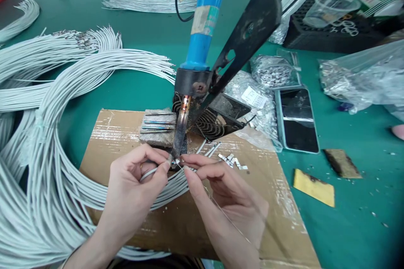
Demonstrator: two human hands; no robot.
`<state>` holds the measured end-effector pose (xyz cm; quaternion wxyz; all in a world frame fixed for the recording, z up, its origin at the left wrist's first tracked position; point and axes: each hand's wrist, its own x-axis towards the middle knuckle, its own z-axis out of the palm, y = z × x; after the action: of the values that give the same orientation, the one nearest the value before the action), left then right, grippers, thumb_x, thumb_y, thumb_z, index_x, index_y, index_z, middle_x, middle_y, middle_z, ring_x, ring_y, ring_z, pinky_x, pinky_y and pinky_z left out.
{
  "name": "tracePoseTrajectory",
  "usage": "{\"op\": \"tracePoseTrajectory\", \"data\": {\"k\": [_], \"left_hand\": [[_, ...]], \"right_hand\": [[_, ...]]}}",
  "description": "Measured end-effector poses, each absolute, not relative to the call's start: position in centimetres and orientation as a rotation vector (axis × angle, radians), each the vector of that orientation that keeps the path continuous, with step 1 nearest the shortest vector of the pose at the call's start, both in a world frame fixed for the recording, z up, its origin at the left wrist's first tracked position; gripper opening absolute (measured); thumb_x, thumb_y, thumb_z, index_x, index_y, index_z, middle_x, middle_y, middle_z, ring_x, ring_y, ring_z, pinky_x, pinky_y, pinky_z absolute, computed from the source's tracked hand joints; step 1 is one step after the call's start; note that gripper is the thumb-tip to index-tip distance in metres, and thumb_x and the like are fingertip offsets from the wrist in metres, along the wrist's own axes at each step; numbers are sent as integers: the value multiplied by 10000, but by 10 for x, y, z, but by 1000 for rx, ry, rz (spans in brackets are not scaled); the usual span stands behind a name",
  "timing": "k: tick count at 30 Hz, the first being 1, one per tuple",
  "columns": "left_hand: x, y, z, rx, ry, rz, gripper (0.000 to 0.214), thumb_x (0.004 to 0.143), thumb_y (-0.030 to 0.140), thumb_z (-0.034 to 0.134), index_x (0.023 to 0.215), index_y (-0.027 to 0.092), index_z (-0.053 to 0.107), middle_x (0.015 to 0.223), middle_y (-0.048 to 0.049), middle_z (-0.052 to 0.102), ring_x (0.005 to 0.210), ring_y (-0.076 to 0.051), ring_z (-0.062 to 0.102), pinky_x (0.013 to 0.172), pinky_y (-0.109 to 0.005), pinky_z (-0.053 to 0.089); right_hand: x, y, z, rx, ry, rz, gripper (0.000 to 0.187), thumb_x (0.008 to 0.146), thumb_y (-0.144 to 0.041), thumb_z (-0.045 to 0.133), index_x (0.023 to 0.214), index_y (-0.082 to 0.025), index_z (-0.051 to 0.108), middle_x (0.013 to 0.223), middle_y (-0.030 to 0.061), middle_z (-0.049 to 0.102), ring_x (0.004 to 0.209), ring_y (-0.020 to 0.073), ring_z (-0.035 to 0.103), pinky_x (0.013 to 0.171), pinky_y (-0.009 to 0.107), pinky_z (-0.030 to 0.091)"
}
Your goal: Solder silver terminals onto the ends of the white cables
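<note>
My left hand (134,187) is closed in a pinch on the end of a white cable (148,173), just under the tip of a soldering iron (203,25). The iron has a blue handle and hangs tip down in a black metal holder (243,38). Across from it, my right hand (225,201) pinches a thin solder wire (229,219), which trails over the palm. Both sets of fingertips nearly meet at the iron's tip, and the joint there is largely hidden. Small metal tabs (232,161) lie on the cardboard (268,201) right of my right fingers.
A large bundle of white cables (50,134) curves along the left. A grey block with metal strips (158,128) sits beside the iron. To the right are a phone (299,119), bags of metal parts (273,70), a yellow sponge (314,187) and a black crate (303,38).
</note>
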<state>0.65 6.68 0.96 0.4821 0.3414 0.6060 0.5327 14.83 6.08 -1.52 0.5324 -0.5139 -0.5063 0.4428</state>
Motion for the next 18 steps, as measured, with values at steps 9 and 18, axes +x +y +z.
{"op": "tracePoseTrajectory", "data": {"k": [9,18], "left_hand": [[7,70,11,827,1475,1288,170,707,24,800,650,173,740,769,33,777,664,-53,739,627,-48,553],[8,67,9,831,1450,1305,181,748,23,785,674,183,746,780,44,777,700,-47,740,645,-38,544]], "right_hand": [[148,61,-17,-1236,-1206,1037,173,916,-171,759,781,-263,703,999,-44,820,961,122,773,882,216,571],[146,62,-17,-1217,-1199,1025,177,915,-156,762,784,-260,708,991,-46,821,957,114,774,873,200,574]]}}
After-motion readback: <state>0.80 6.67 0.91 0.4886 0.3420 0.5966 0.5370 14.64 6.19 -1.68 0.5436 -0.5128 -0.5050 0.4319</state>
